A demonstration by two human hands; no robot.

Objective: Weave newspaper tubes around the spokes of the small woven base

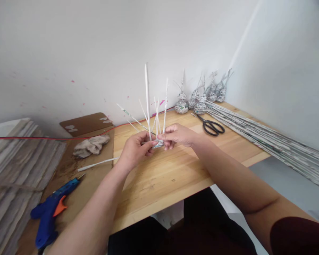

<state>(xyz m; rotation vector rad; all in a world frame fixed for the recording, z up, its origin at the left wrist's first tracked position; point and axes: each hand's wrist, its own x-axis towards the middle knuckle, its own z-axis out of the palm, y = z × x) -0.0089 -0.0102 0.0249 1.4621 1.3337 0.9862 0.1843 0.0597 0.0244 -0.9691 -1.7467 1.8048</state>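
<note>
Between my two hands is a small woven paper base (158,143), with several rolled paper sticks (147,95) standing up and fanning out from it. My left hand (138,148) pinches its left side, thumb on top and fingers curled beneath. On the right side, my right hand (177,136) grips the base with thumb and fingertips near an upright stick. The fingers hide part of the weave. One loose paper stick (95,164) stretches left from behind my left wrist, low over the cardboard.
Scissors (212,126) lie right of my hands, beside a long bundle of paper sticks (255,136). Several woven gourd shapes (182,103) stand by the wall. At left are a blue glue gun (53,209), a crumpled cloth (91,146) and stacked paper (18,184).
</note>
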